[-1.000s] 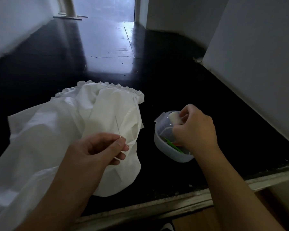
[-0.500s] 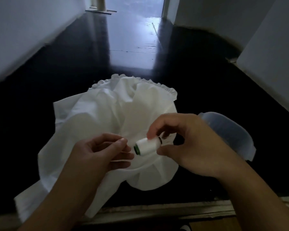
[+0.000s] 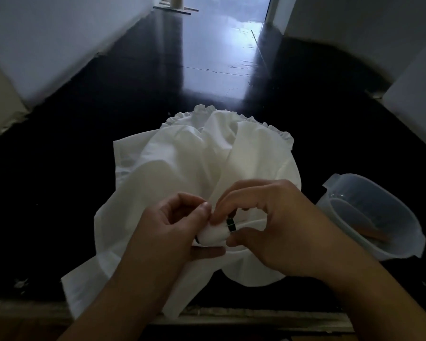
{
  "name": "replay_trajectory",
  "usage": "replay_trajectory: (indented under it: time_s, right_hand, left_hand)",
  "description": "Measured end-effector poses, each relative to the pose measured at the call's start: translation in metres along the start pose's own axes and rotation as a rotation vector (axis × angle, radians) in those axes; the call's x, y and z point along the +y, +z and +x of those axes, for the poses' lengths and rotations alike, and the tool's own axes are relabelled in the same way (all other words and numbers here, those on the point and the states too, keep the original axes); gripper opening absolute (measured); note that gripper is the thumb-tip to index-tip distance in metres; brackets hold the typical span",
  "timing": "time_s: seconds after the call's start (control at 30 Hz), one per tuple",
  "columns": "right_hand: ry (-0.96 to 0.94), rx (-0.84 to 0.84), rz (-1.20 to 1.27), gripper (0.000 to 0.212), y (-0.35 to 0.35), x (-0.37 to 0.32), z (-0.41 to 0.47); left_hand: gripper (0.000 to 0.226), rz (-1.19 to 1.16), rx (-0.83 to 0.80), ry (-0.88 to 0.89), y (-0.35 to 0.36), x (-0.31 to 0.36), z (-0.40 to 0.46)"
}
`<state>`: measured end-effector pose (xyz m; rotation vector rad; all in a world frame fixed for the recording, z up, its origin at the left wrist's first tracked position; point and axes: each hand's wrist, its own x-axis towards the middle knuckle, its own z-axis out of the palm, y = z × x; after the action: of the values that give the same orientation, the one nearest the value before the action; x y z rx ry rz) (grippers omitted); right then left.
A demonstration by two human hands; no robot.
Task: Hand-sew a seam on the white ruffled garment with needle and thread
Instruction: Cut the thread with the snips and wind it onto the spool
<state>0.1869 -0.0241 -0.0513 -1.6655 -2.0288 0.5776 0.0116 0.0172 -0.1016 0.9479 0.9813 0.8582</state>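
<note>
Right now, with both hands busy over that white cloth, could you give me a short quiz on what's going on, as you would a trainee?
1. True or false: the spool lies loose on the floor.
2. Which side of the garment is the tub on? A) left B) right C) beyond it
3. Fill in: the garment's far edge is trimmed with a ____.

Key
1. False: the left hand and right hand both hold it, above the garment.
2. B.
3. Ruffle.
</note>
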Motion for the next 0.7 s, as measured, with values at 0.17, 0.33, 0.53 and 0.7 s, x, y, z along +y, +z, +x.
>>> replay_trajectory:
  time_s: [0.17,0.33,0.53,0.7]
  right_hand:
    - [0.013,-0.065,0.050,0.040,-0.005,0.000,-0.002]
    - [0.208,0.210,0.563,0.012,-0.007,0.010,0.003]
    - [0.318,0.165,0.779,0.009,0.017,0.014,0.013]
    - [0.327,0.265,1.049,0.010,0.025,0.017,0.019]
  left_hand:
    - [0.011,0.031,0.060,0.080,-0.001,-0.001,0.000]
    - [0.009,0.066,-0.001,0.119,-0.003,0.000,0.000]
    - [0.010,0.113,-0.167,0.161,0.001,0.000,-0.002]
    - [0.011,0.106,-0.168,0.139,0.000,-0.001,0.001]
